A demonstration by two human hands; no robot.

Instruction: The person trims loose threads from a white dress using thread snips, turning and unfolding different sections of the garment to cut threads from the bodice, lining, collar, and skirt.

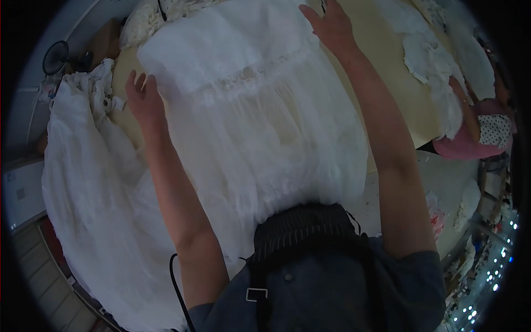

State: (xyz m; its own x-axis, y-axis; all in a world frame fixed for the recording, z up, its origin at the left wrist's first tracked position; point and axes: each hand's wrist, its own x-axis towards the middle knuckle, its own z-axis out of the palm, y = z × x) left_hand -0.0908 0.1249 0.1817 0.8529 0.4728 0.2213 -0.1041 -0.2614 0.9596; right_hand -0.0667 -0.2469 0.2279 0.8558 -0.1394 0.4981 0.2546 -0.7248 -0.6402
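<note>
Fingers of left hand (146, 104) sitting half open, empty, right hand (333, 29) sticking thumb out, can't tell its hold; white cloth (254, 113) lying between.

A pale yellow table (381, 50) carries a sheer white garment (265, 116), with ruffled white fabric (428, 58) lying farther right.

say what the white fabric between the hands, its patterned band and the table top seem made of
White fabric: probably tulle or organza, soft and mostly matte; it looks sheer and falls in loose gathers.
Patterned band: likely lace, judging by its openwork look.
Table top: tan and smooth-looking; could be board or a covering, as no grain shows to settle it.
</note>
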